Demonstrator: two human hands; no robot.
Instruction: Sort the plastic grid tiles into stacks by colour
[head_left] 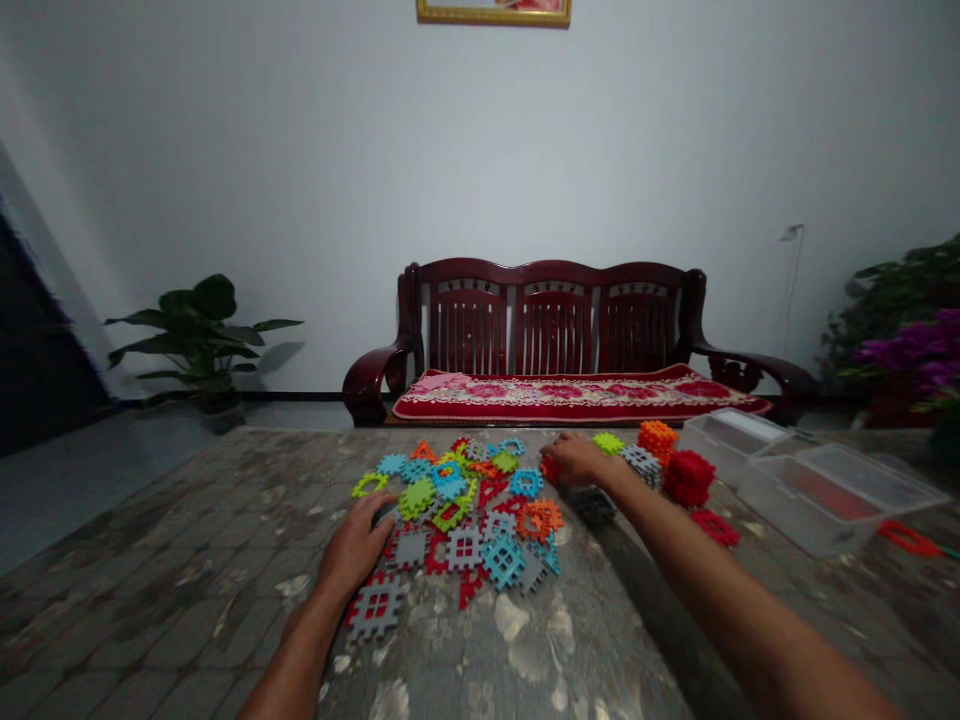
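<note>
I can't find any words, numbers or signs to read here. My toy pieces point(465, 510) are just plain colors with no writing on them. The clear boxes point(817, 480) have no labels that I can make out. The picture point(493, 11) up on the wall is cut off at the top, and I can't read anything on it. The red cloth point(570, 395) on the bench only has flower shapes, not letters.
</note>
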